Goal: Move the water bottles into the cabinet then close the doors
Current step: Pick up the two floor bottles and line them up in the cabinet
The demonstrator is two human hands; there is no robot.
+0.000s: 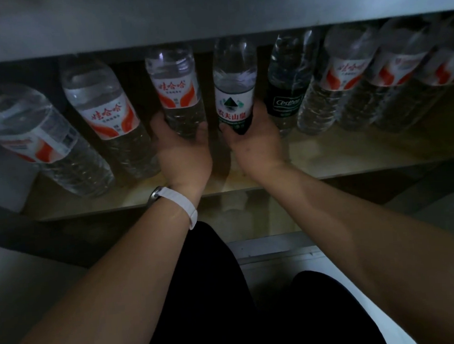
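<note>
While left hand [184,150] grips red-label bottle [177,89] | right hand [253,140] grips green-label bottle [235,90]

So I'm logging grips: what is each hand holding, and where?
Left hand grips the red-labelled water bottle at its base; right hand grips the green-labelled water bottle at its base.

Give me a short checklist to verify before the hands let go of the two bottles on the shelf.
1. Left hand grips the red-label bottle near its base: ok.
2. Right hand grips the green-label bottle near its base: ok.
3. Both bottles fit under the upper shelf: ok.
4. Bases resting flat on the shelf floor: cannot tell, the hands hide them.
5. Neighbouring bottles stand upright in the row: ok.
6. Cabinet doors free to close: cannot tell, no doors in view.
</note>
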